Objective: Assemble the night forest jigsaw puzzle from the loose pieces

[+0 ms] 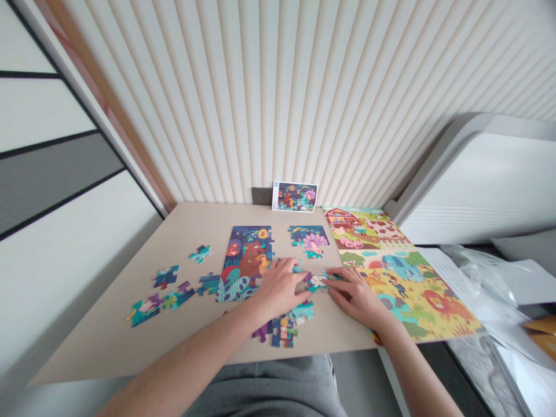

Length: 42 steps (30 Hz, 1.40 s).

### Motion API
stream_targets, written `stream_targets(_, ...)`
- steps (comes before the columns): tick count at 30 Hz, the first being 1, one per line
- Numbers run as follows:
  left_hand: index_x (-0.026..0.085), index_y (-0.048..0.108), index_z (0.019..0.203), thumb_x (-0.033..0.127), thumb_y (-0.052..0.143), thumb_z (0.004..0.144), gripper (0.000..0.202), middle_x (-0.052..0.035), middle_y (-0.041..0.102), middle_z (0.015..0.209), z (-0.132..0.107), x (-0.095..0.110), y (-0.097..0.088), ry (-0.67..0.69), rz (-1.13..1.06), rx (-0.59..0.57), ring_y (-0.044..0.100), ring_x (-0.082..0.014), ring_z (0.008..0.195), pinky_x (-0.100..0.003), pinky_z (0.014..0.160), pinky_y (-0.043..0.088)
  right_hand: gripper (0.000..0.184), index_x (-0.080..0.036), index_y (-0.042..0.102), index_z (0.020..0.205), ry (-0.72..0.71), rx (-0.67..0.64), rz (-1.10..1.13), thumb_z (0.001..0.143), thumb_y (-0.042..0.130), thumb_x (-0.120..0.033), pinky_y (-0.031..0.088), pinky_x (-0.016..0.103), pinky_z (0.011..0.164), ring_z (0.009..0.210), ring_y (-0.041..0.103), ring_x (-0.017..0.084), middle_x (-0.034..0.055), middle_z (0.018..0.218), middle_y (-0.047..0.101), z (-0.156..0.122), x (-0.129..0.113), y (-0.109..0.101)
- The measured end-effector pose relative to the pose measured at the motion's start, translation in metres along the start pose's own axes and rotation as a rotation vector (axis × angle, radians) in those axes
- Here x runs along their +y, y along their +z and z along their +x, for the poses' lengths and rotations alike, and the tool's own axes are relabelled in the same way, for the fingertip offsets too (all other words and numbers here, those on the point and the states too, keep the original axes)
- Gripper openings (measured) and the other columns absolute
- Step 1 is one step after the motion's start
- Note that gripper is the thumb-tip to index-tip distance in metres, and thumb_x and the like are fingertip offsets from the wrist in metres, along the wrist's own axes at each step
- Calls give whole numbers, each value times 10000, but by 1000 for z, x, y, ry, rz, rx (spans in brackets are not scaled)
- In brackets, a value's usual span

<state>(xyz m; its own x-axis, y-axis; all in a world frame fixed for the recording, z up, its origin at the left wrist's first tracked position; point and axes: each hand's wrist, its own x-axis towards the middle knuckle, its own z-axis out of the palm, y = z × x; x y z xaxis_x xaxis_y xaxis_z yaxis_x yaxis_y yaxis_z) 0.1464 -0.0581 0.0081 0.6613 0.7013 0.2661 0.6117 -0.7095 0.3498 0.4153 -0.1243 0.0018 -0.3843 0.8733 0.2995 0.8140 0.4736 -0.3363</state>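
Observation:
My left hand (pixel 284 288) rests palm down over loose jigsaw pieces to the right of the partly joined bear section (pixel 247 260). Its fingers are stretched out and its thumb is apart. Facing it, my right hand (pixel 354 294) has its fingertips on the right edge of a white and purple puzzle piece (pixel 318 281). My left index finger comes close to that piece's left side. Just beyond the hands lies a joined peacock section (pixel 310 237). Teal pieces (pixel 303 313) show below my left hand. What lies under its palm is hidden.
Purple and dark blue pieces (pixel 282 332) lie near the front edge. Several more pieces (pixel 174 295) are scattered at the left of the table (pixel 104 341). A picture card (pixel 295 197) leans against the ribbed wall. Finished animal puzzles (pixel 408 289) cover the right side.

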Motion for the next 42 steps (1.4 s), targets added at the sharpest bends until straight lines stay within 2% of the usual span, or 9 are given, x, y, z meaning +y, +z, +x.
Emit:
stream_targets(19, 297, 751, 1201, 478, 762, 852, 393, -80, 598, 1316, 0, 0, -1, -2, -21, -11, 534, -313, 1238, -474, 1087, 416, 322, -369, 715, 1294, -5, 19, 37, 1011, 573, -306, 535, 512, 1013, 1193, 627, 296, 85, 1338, 643, -1, 5, 1)
stream_targets(25, 233, 575, 1410, 545, 779, 816, 701, -113, 552, 1416, -2, -9, -4, -39, -27, 15, 496, -332, 1324, -483, 1134, 389, 335, -386, 712, 1298, -12, 8, 45, 1007, 580, -284, 535, 505, 1013, 1197, 624, 289, 77, 1356, 630, -1, 7, 1)
stream_targets(30, 231, 624, 1335, 593, 755, 826, 638, -115, 586, 1372, -3, -20, -7, -74, -10, 3, 523, -329, 1289, -487, 1118, 405, 325, -390, 722, 1282, -17, 7, 41, 1004, 589, -289, 534, 503, 1010, 1191, 630, 288, 74, 1352, 632, -2, 7, 1)
stream_targets(37, 234, 632, 1320, 616, 653, 901, 567, -122, 585, 1335, -1, -9, 0, -67, 33, 37, 517, -330, 1274, -478, 1097, 400, 345, -403, 702, 1316, -40, 2, 26, 1016, 576, -288, 532, 503, 1005, 1173, 632, 286, 77, 1328, 646, 0, 4, -1)
stream_targets(42, 231, 642, 1305, 628, 732, 833, 623, -128, 583, 1283, 5, -4, 6, -105, 68, 47, 524, -350, 1247, -486, 1066, 410, 368, -408, 679, 1347, -33, 3, 28, 1017, 571, -286, 522, 511, 1013, 1188, 617, 287, 73, 1334, 638, 0, 6, 0)
